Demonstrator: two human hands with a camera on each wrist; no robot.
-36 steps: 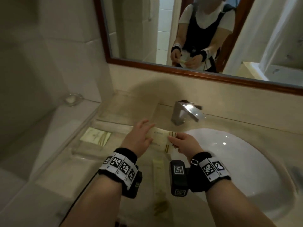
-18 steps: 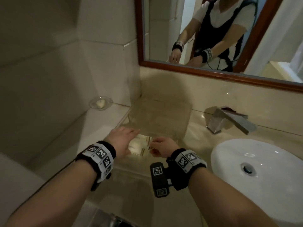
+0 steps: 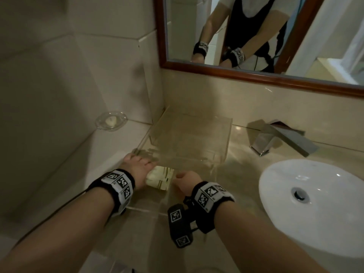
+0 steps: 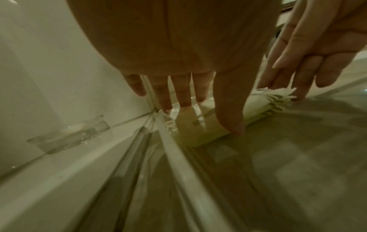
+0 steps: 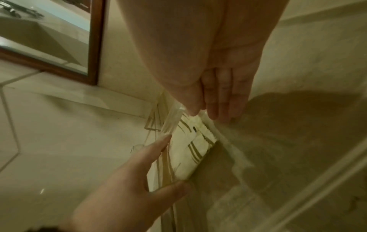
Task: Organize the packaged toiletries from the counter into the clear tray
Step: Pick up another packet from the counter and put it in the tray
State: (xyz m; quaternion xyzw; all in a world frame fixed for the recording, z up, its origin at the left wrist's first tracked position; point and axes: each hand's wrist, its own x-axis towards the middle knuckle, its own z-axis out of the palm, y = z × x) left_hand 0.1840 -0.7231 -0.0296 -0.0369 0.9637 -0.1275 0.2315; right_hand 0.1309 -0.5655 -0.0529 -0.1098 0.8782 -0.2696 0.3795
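A stack of cream packets with gold stripes (image 3: 160,179) (image 4: 200,133) (image 5: 188,149) lies in the near left corner of the clear tray (image 3: 229,134) (image 4: 174,149) (image 5: 172,119) on the counter. My left hand (image 3: 137,164) (image 4: 202,120) (image 5: 174,163) holds the stack's left end between thumb and fingers, against the tray corner. My right hand (image 3: 183,178) (image 4: 288,87) (image 5: 206,113) is at the stack's serrated right end, its straight fingertips touching it. The rest of the tray floor shows nothing in it.
A glass soap dish (image 3: 111,121) (image 4: 69,135) sits on the white ledge left of the tray. A chrome faucet (image 3: 275,138) and a white basin (image 3: 315,203) stand to the right. A wood-framed mirror (image 3: 256,36) hangs behind.
Both hands carried the packets left from near the faucet and lowered them into the tray's near left corner. My view swung left with them.
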